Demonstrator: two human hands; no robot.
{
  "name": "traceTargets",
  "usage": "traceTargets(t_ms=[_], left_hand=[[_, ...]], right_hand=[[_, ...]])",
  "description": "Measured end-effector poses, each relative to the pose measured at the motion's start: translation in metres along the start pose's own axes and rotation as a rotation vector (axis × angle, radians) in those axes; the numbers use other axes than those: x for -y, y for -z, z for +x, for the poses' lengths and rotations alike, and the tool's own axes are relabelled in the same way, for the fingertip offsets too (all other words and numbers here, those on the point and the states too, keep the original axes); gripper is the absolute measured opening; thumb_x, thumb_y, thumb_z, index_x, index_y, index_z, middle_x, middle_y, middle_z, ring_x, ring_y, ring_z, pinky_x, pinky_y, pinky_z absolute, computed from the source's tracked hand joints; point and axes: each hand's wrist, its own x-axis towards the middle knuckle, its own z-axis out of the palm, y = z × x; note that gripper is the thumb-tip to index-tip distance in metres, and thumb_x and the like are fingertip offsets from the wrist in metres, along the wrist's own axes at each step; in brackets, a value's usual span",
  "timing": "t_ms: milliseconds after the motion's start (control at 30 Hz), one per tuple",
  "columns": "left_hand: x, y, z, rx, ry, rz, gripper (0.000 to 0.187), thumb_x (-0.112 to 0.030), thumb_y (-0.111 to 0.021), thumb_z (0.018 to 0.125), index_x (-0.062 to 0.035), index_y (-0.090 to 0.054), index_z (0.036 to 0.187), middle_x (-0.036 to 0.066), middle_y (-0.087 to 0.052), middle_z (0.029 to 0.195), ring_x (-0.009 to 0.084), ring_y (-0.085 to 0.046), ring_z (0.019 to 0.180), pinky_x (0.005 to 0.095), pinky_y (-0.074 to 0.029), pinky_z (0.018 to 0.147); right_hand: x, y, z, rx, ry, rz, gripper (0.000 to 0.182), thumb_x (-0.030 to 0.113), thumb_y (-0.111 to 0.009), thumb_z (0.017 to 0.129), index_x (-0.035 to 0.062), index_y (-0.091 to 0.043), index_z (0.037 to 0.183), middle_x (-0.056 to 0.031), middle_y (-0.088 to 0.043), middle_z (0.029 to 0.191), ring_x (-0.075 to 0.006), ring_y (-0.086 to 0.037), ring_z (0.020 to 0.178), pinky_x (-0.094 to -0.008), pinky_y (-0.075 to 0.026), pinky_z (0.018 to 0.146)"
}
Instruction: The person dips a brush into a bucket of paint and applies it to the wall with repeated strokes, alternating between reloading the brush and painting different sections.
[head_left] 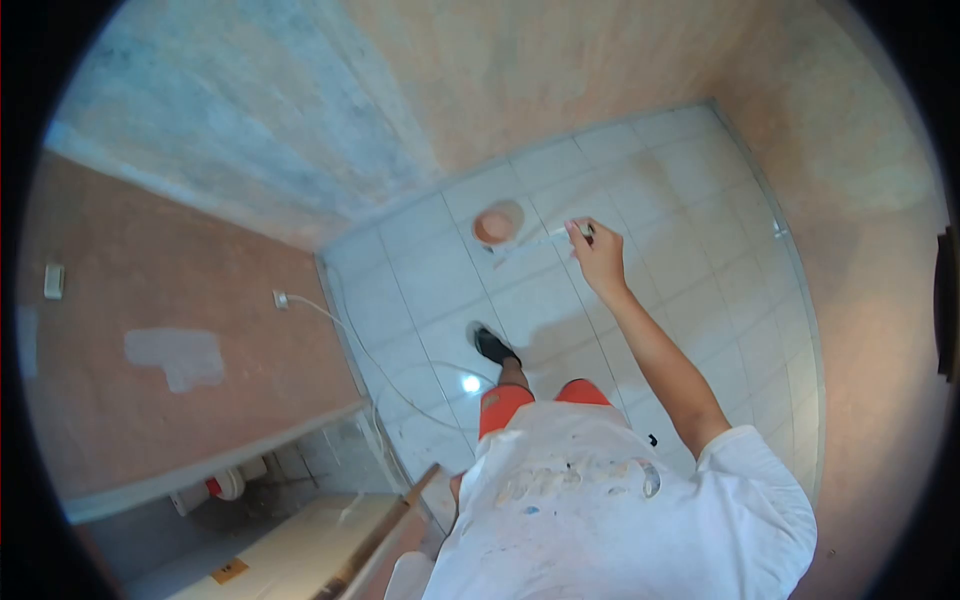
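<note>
Far left: small white wall switch plate (53,281) on the terracotta-painted wall (150,300), with a pale grey patch of filler (178,357) further along. Lower down, a white socket (281,299) trailing a thin white cable (350,340) across the white tiled floor (700,200). Bottom left, pale wooden plank (300,540) with a wooden-edged board beside it. Left hand (456,490) low at the hip, mostly hidden behind the paint-spattered white T-shirt (600,510); cannot tell whether its fingers are open or closed. Centre: black shoe (494,346) planted on the tiles, orange shorts (505,400) above it. Ahead of the shoe, round bucket of salmon-pink paint (498,224) standing on the floor. Right hand (598,255) raised on an outstretched arm, fingers closed around a thin whitish stick-like tool (545,243), its far end pointing towards the bucket, near its rim. Whether touching, cannot tell.
</note>
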Motion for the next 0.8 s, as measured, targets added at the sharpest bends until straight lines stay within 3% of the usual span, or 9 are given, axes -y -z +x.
traceTargets(t_ms=[133,167,200,300,433,533,667,700,800], left_hand=[[-0.032,0.031,0.083,0.002,-0.289,0.262,0.03,-0.029,-0.062,0.09,-0.0063,-0.074,0.074,0.002,-0.05,0.048,0.0135,-0.049,0.047,0.0327,-0.041,0.048],[-0.135,0.067,0.1,0.012,0.248,-0.125,0.028,-0.027,-0.062,0.09,-0.0069,-0.074,0.077,-0.001,-0.05,0.049,0.0122,-0.048,0.046,0.0314,-0.04,0.047],[-0.142,0.076,0.132,-0.062,0.381,-0.22,0.024,-0.023,-0.064,0.089,-0.0048,-0.074,0.078,0.0,-0.049,0.049,0.0106,-0.046,0.046,0.0304,-0.039,0.047],[-0.202,0.12,0.228,-0.39,0.075,-0.297,0.02,-0.019,-0.069,0.089,-0.0025,-0.069,0.078,-0.001,-0.055,0.063,0.0078,-0.045,0.05,0.0279,-0.035,0.046],[-0.357,0.204,0.307,-0.629,-0.04,-0.664,0.009,-0.014,-0.063,0.094,-0.0064,-0.067,0.091,-0.006,-0.047,0.065,0.0024,-0.036,0.05,0.0228,-0.026,0.043],[-0.519,0.282,0.291,-0.944,-0.302,-0.765,0.008,-0.013,-0.067,0.092,-0.0057,-0.064,0.096,-0.006,-0.044,0.062,0.002,-0.036,0.049,0.0209,-0.027,0.043],[-0.613,0.417,0.217,-1.164,-0.866,-0.587,0.009,-0.012,-0.065,0.091,-0.0031,-0.062,0.093,-0.003,-0.048,0.064,0.004,-0.041,0.054,0.0183,-0.039,0.06],[-0.675,0.423,0.192,-1.525,-0.856,-0.558,0.012,-0.012,-0.067,0.092,-0.0019,-0.061,0.092,-0.001,-0.051,0.068,0.0045,-0.044,0.056,0.018,-0.035,0.056],[-0.686,0.495,0.141,-1.661,-1.088,-0.253,0.015,-0.014,-0.068,0.092,-0.0003,-0.06,0.093,0.004,-0.062,0.081,0.0053,-0.047,0.06,0.0205,-0.034,0.053]], right_hand=[[-0.024,-0.047,0.023,-0.07,-0.107,-0.05,0.023,0.02,-0.064,0.095,-0.0018,-0.07,0.091,-0.0099,-0.061,0.06,-0.0141,-0.057,0.05,-0.0304,-0.045,0.051],[-0.026,-0.055,0.032,-0.064,-0.119,-0.042,0.024,0.021,-0.065,0.095,-0.0021,-0.07,0.092,-0.01,-0.061,0.06,-0.0148,-0.057,0.05,-0.0305,-0.045,0.052],[-0.023,-0.059,0.049,-0.069,-0.099,-0.03,0.025,0.022,-0.065,0.095,-0.0023,-0.071,0.092,-0.0101,-0.061,0.06,-0.0154,-0.057,0.05,-0.0306,-0.045,0.052],[-0.045,-0.072,0.064,-0.09,-0.02,-0.119,0.024,0.021,-0.064,0.097,-0.0013,-0.071,0.094,-0.0032,-0.061,0.064,-0.0084,-0.058,0.055,-0.0253,-0.046,0.051],[-0.065,-0.088,0.092,-0.08,0.057,-0.268,0.022,0.02,-0.066,0.094,-0.0007,-0.072,0.097,-0.0079,-0.062,0.063,-0.0137,-0.056,0.053,-0.0303,-0.046,0.053],[-0.084,-0.086,0.103,-0.03,0.066,-0.212,0.022,0.022,-0.067,0.092,0.0015,-0.073,0.097,-0.0146,-0.063,0.068,-0.0181,-0.058,0.055,-0.0335,-0.046,0.055],[-0.107,-0.073,0.115,0.084,0.149,-0.294,0.022,0.021,-0.067,0.091,0.0016,-0.073,0.098,-0.0169,-0.065,0.073,-0.0242,-0.06,0.059,-0.0352,-0.048,0.059],[-0.111,-0.065,0.12,0.128,0.123,-0.29,0.022,0.02,-0.067,0.091,0.0008,-0.073,0.098,-0.0178,-0.066,0.075,-0.0282,-0.062,0.061,-0.0365,-0.048,0.06],[-0.121,-0.076,0.137,0.245,0.067,-0.336,0.022,0.02,-0.067,0.091,0.0014,-0.074,0.1,-0.0187,-0.067,0.076,-0.0288,-0.064,0.063,-0.0371,-0.05,0.061]])
